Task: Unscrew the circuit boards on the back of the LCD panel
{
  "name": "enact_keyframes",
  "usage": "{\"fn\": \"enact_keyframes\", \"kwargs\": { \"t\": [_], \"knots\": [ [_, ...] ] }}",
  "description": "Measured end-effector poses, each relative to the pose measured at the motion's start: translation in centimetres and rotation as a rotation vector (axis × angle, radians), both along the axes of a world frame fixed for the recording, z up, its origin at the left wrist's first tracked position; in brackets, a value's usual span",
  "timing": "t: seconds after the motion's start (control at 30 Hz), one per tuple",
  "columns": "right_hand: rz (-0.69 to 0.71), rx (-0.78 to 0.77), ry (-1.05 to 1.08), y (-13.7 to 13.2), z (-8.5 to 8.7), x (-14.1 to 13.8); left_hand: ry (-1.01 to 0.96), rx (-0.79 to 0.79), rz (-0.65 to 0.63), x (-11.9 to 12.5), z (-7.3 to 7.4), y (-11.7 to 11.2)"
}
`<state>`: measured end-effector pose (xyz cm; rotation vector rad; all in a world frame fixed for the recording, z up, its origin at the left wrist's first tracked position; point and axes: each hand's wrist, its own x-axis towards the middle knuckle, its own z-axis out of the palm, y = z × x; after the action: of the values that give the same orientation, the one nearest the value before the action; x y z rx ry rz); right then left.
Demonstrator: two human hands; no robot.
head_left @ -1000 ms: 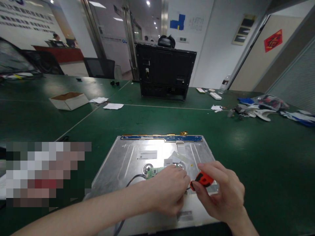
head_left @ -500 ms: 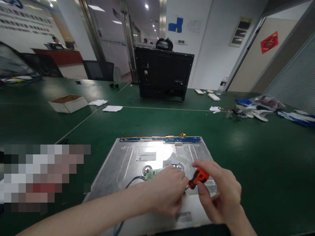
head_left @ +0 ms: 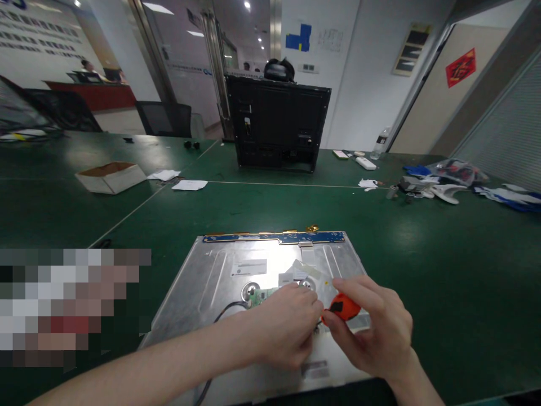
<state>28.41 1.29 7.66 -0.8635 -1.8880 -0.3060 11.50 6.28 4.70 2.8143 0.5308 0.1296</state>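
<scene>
A silver metal display panel [head_left: 220, 276] lies flat in front of me, with a narrow blue circuit board [head_left: 253, 238] along its far edge. My right hand [head_left: 376, 324] grips the orange and black handle of a screwdriver [head_left: 346, 307] between thumb and fingers. The tool tilts toward the panel, its tip hidden behind my left hand [head_left: 291, 321]. That hand is closed, pressed low over the panel; its fingertips and anything between them are out of sight. Beside it a small green circuit board [head_left: 260, 297] shows in part, with a dark cable [head_left: 228, 307] running from it.
Farther back on the green table [head_left: 262, 208] stands a black monitor housing [head_left: 281, 124]. An open cardboard box [head_left: 112, 177] and white papers [head_left: 190, 185] lie to the left. At the right are a bottle [head_left: 380, 144], gloves [head_left: 511, 197] and a plastic bag [head_left: 459, 172].
My right fingers have closed more fully around the screwdriver handle, which has turned, showing more orange. My left hand stays nearly in place. The view has shifted slightly.
</scene>
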Motion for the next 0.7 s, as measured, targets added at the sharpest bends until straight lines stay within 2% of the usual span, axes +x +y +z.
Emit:
{"fn": "enact_keyframes", "kwargs": {
  "t": [0.33, 0.47, 0.7],
  "knots": [
    [0.069, -0.066, -0.011, -0.15, 0.23, 0.38, 0.055, 0.054, 0.035, 0.34, 0.65, -0.25],
    [0.035, -0.063, -0.008, -0.28, 0.19, 0.39, 0.062, 0.082, 0.024, 0.40, 0.48, -0.28],
    [0.005, 0.012, 0.008, -0.01, -0.25, 0.32, -0.032, 0.007, 0.024, 0.16, -0.11, -0.27]
  ]
}}
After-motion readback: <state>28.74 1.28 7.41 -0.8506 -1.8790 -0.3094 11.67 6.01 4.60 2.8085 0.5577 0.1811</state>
